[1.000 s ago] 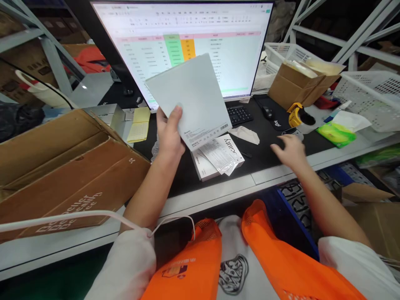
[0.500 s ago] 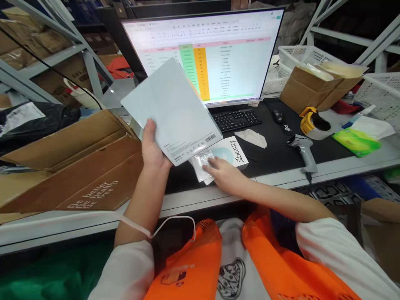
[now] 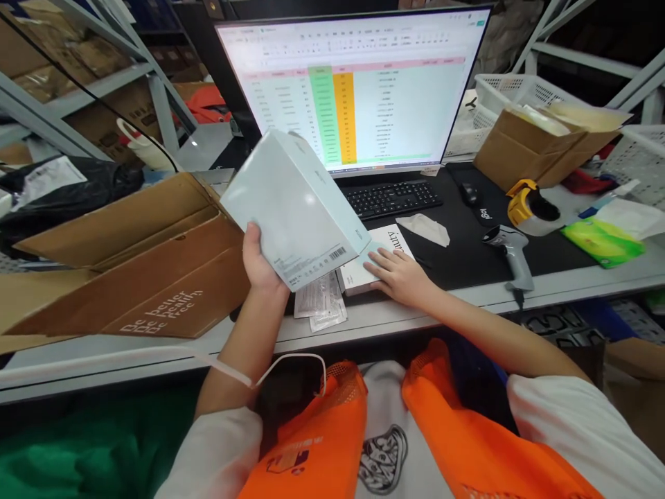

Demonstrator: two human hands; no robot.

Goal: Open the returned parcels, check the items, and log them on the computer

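Note:
My left hand grips a pale blue box by its lower left edge, tilted above the desk, with a barcode and small print facing me. On the desk lies a flat white box with black lettering, partly covered by the blue one. My right hand rests on that white box, fingers stretched out and holding nothing. Below the blue box, several small clear-and-white sachets lie at the desk's front edge.
An open brown carton stands at the left. Behind are a monitor and a keyboard. Rightward lie a folded white paper, mouse, barcode scanner, tape dispenser, green tissue pack and small carton.
My right hand has moved right, off the sachets and onto the white box. The blue box has turned so one side shows, and has come slightly lower. The sachets now lie uncovered by the hand.

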